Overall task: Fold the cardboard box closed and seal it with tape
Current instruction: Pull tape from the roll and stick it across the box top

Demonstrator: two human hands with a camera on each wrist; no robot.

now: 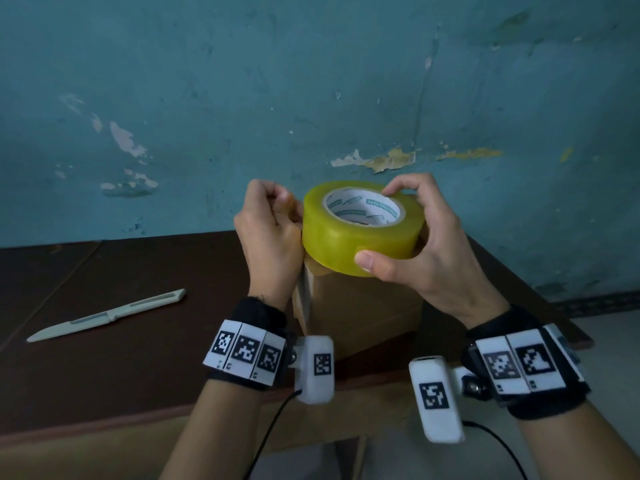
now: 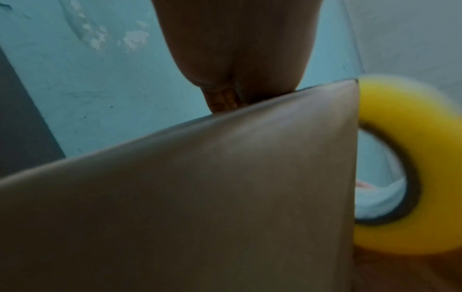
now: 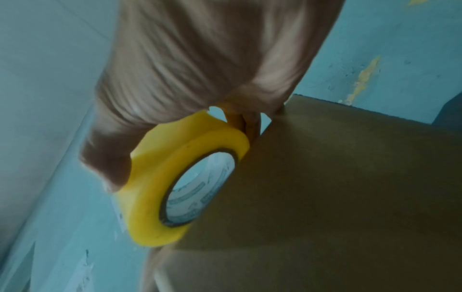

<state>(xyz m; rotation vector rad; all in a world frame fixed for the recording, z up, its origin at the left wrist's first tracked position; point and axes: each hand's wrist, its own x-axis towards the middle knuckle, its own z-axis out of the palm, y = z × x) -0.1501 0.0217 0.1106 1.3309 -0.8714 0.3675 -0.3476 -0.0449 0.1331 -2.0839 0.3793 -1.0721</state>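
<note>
On the dark bench (image 1: pixel 138 358), the cardboard box (image 1: pixel 363 306) stands directly beneath both hands. Just above its top, the right hand (image 1: pixel 419 244) grips the yellow tape roll (image 1: pixel 360 226), while the left hand (image 1: pixel 268 237), beside the box's left edge, appears to pinch the tape's free end. If that pinch slips, the end could snap back onto the roll or stick askew; the light box might also shift.
</note>
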